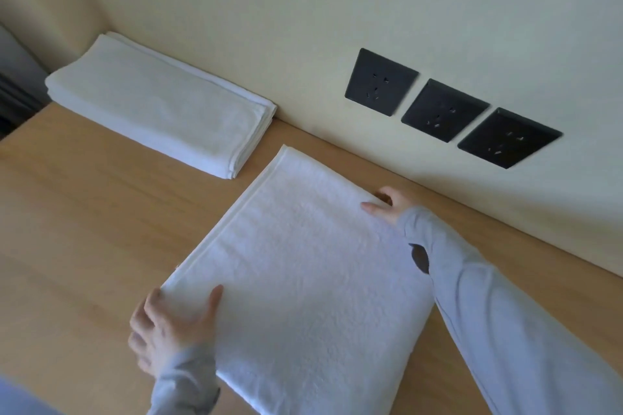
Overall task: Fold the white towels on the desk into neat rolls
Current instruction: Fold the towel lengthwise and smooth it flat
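White towel (pixel 303 273) lay flat on the desk (pixel 84 229), left hand (pixel 172 323) and right hand (pixel 387 204) each pinching an edge; squaring appeared in hand, rolling presumably next.

Your right sleeve (pixel 505 323) covers the right edge of the towel (pixel 303 280), whose near end the frame's bottom edge cuts off. Your left hand (pixel 172 330) hides its near-left corner; your right hand's (pixel 387 207) fingertips disappear behind its far edge.
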Available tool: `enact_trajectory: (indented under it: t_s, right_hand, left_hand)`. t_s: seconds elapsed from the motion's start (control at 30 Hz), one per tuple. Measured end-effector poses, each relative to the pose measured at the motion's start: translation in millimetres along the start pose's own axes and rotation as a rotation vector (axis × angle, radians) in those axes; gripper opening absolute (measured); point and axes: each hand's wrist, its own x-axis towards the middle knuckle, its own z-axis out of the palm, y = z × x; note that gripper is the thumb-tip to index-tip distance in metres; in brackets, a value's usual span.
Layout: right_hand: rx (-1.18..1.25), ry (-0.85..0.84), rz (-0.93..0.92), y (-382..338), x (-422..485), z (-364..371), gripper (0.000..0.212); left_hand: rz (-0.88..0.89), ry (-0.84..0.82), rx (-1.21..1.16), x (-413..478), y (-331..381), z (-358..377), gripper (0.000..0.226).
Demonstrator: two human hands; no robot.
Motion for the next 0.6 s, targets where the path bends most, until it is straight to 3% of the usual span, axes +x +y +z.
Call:
enact_trajectory:
  t_s: [0.1,0.17,0.23,0.47,0.6]
  right_hand:
    - [-0.101,-0.061,-0.024,-15,15,1,0.080]
    - [-0.162,-0.104,0.001,-17,20,2,0.090]
    - [-0.202,-0.113,0.009,-16,20,4,0.094]
    - [-0.296,0.049,-0.017,7,-32,-17,0.082]
    - [-0.030,0.246,0.103,64,-107,-22,0.043]
  left_hand:
    - [-0.271,-0.055,-0.266,-18,-12,1,0.106]
    - [-0.439,-0.134,-0.369,-19,-14,5,0.093]
    - [-0.497,-0.219,-0.398,-18,-13,7,0.070]
    - [0.016,-0.187,-0.386,-15,26,-8,0.053]
    - [0.355,-0.354,-0.230,1,85,4,0.049]
